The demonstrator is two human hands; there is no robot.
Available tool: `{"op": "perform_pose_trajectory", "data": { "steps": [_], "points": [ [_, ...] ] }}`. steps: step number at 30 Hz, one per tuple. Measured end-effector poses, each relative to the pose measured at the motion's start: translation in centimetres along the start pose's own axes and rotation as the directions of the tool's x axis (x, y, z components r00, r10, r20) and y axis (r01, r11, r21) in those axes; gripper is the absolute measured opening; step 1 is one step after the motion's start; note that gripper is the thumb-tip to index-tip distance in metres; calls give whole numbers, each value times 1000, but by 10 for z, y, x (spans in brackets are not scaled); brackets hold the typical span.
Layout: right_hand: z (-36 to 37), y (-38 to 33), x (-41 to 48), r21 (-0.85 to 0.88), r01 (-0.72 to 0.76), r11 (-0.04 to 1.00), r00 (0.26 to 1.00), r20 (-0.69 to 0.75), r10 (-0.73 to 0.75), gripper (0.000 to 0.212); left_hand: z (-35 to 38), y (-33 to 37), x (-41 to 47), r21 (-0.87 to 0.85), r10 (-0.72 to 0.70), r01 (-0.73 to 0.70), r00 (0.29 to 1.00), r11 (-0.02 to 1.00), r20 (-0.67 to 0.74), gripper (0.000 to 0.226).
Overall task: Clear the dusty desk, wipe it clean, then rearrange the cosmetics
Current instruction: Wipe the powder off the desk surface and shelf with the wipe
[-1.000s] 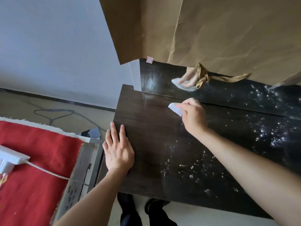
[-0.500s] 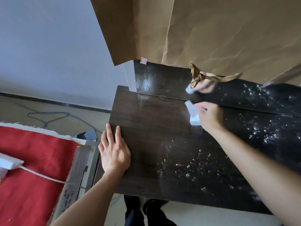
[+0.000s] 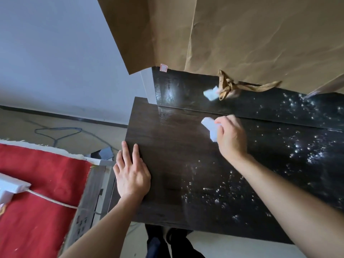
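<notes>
Now the right hand point(image 3: 229, 138) grips a white wipe point(image 3: 210, 127) on the dark desk point(image 3: 176, 146); the left hand point(image 3: 131, 174) rests flat, fingers straight.

Brown paper point(image 3: 242, 34) hangs at the top, red cloth point(image 3: 37, 183) lies left.

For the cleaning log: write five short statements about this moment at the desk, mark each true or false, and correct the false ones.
1. The right hand holds a white wipe. True.
2. The left hand grips a cosmetics bottle. False: it rests flat on the desk and holds nothing.
3. White specks lie on the right part of the desk. True.
4. The brown paper lies flat on the floor. False: it hangs above the back of the desk.
5. The cloth to the left of the desk is blue. False: it is red.
</notes>
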State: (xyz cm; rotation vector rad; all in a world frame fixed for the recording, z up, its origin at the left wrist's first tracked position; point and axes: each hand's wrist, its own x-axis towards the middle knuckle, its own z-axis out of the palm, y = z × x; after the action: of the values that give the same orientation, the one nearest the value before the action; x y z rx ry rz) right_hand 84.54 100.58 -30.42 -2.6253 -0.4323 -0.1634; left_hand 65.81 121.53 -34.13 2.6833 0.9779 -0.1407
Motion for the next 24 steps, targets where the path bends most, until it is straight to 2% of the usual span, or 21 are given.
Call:
{"op": "perform_pose_trajectory", "data": {
  "steps": [2,3,8,12,15,18,21,24],
  "points": [
    [16,-6,17,-48,-82,995,996,37,84,21,-1,0,-1,5,4,-4,1000,1000,4,54],
    [28,-15,17,-60,-61,996,994,82,66,26,-1,0,-1,5,3,-3,1000,1000,2,54],
    [59,-70,-4,10,198,980,953,231,-195,51,0,-2,0,-1,5,-5,1000,1000,13,53],
    [65,-94,17,-81,289,954,923,290,-254,45,0,-3,0,-2,13,-13,1000,1000,22,54],
    [47,-60,18,-181,199,963,949,279,-144,45,0,-4,0,3,23,-23,999,1000,22,53],
    [9,14,9,-286,53,957,973,230,15,57,-1,-4,0,-8,34,-34,999,999,14,52],
    [-23,77,11,-300,-64,952,972,196,127,59,-1,-4,0,-8,36,-36,999,999,5,52],
    [-18,78,8,-242,-146,959,976,121,179,53,0,-4,1,-9,36,-36,999,999,4,51]
  ]
}}
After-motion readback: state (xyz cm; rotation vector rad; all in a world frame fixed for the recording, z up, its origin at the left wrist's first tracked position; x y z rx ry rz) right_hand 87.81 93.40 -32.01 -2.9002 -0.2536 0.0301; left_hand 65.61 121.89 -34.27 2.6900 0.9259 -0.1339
